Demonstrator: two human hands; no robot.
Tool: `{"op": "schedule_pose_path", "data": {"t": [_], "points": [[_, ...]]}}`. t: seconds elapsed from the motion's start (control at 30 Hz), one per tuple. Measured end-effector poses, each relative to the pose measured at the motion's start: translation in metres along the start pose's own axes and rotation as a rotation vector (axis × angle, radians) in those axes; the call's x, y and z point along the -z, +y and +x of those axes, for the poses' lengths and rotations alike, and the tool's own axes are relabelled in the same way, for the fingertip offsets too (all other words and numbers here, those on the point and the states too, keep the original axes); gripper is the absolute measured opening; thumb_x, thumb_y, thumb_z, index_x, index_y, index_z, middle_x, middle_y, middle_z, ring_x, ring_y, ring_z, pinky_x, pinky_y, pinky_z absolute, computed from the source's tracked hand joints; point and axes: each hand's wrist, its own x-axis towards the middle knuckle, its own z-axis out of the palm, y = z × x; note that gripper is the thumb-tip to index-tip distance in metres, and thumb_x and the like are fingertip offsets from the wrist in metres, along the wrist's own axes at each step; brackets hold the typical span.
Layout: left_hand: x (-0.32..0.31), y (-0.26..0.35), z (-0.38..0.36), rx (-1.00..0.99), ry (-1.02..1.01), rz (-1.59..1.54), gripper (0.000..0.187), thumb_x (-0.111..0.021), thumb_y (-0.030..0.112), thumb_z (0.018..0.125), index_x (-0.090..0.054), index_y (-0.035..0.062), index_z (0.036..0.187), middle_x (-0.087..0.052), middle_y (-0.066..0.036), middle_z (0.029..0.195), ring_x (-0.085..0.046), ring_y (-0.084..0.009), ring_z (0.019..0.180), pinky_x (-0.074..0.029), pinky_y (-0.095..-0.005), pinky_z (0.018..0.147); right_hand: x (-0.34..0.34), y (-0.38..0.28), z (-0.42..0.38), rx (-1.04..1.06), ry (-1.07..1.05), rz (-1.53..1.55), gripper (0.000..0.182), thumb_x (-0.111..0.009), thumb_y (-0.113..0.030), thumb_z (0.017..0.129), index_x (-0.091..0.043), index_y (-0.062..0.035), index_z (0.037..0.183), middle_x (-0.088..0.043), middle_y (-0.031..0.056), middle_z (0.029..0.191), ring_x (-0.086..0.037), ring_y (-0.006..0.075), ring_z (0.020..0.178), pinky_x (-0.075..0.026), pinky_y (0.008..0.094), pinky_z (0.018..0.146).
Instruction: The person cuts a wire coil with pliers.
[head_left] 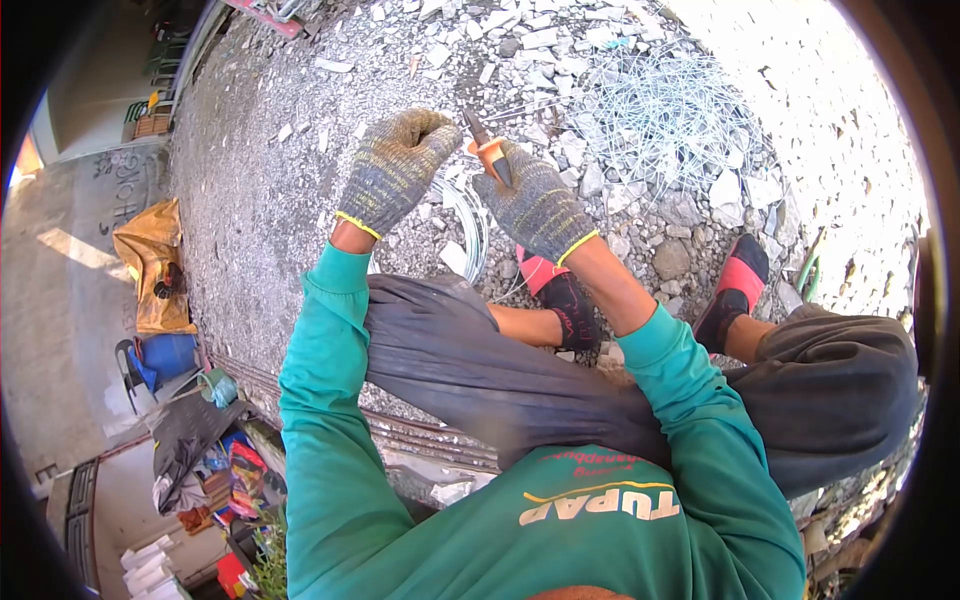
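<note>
Nearest, beyond the trouser leg (pixel 430 325), a coil of wire (pixel 476 225) shows against the gravel ground (pixel 250 200); whether it rests there or hangs is unclear. It looks light and springy, likely to flick open unless pinched across several strands at once. Above it, the right hand (pixel 535 205), gloved, has its fingers wrapped about the orange-handled pliers (pixel 487 150), nose pointing away. These should feel rigid and fairly dense, best held low on the grips, clear of the nose. Just left, the gloved left hand (pixel 400 165) has curled fingers; I cannot tell whether they pinch a strand. Farther off, toward the ground's far right, a tangle of wire (pixel 670 115) sits on broken stone, probably snagging and scratchy.
</note>
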Motion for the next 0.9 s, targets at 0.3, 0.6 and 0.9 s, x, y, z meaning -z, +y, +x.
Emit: {"op": "schedule_pose_path", "data": {"t": [0.3, 0.6, 0.9], "points": [[0.000, 0.000, 0.000, -0.031, -0.012, 0.046, 0.026, -0.067, 0.022, 0.094, -0.068, 0.0000, 0.107, -0.069, -0.005, 0.091, -0.059, -0.0085, 0.080, -0.050, -0.0266, 0.071, -0.005, 0.007, 0.003, -0.011, 0.013, -0.027, 0.035, -0.065, -0.029, 0.089, -0.061, -0.0063, 0.115, -0.067, 0.0225, 0.089, -0.066, 0.0397, 0.084, -0.051, 0.0457, 0.073], [-0.009, 0.005, -0.009, -0.057, -0.003, 0.015, 0.025, -0.067, 0.022, 0.094, -0.069, -0.0002, 0.106, -0.069, -0.004, 0.088, -0.058, -0.0073, 0.079, -0.050, -0.0257, 0.070, -0.021, 0.028, 0.005, 0.051, 0.188, 0.126, 0.033, -0.065, -0.036, 0.090, -0.068, -0.0042, 0.099, -0.066, 0.0200, 0.077, -0.066, 0.0364, 0.072, -0.051, 0.0424, 0.063], [-0.003, 0.004, -0.004, -0.027, -0.012, -0.026, 0.027, -0.068, 0.023, 0.093, -0.069, 0.0003, 0.106, -0.067, -0.002, 0.085, -0.056, -0.0071, 0.074, -0.049, -0.0244, 0.067, -0.010, 0.019, 0.006, 0.050, 0.088, 0.056, 0.033, -0.065, -0.033, 0.090, -0.065, -0.0046, 0.107, -0.066, 0.0222, 0.083, -0.065, 0.0403, 0.080, -0.050, 0.0460, 0.068]]}}
